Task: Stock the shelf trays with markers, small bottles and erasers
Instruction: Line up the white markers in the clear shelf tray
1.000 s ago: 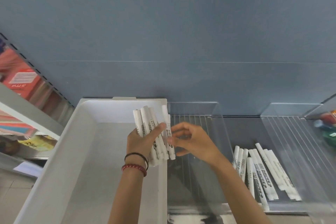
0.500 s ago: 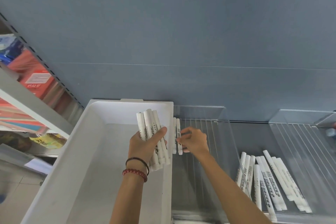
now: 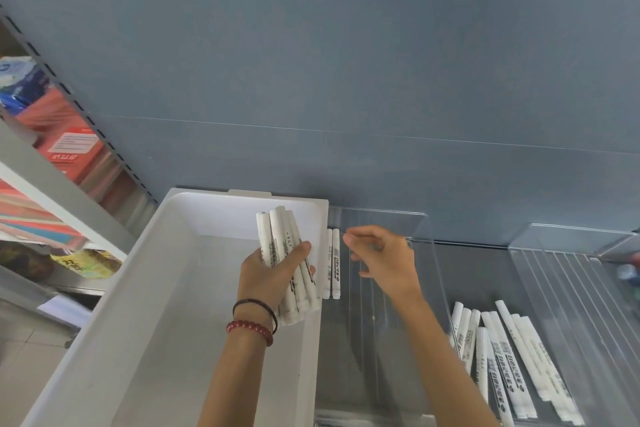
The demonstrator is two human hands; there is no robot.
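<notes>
White markers sit bunched in the left hand, its fingers wrapped round them over the white bin; the hand hides their middles. Two more markers lie in the clear tray at that hand's 3 o'clock. The right hand hangs above the tray, loosely spread and empty. At the frame's 4 o'clock, a marker pile runs off the bottom edge.

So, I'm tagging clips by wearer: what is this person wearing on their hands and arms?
The left hand has two bracelets at the wrist: a thin black band and, just behind it, a string of round red beads. The right hand has nothing at the wrist. No gloves, and no sleeves show on either arm.
</notes>
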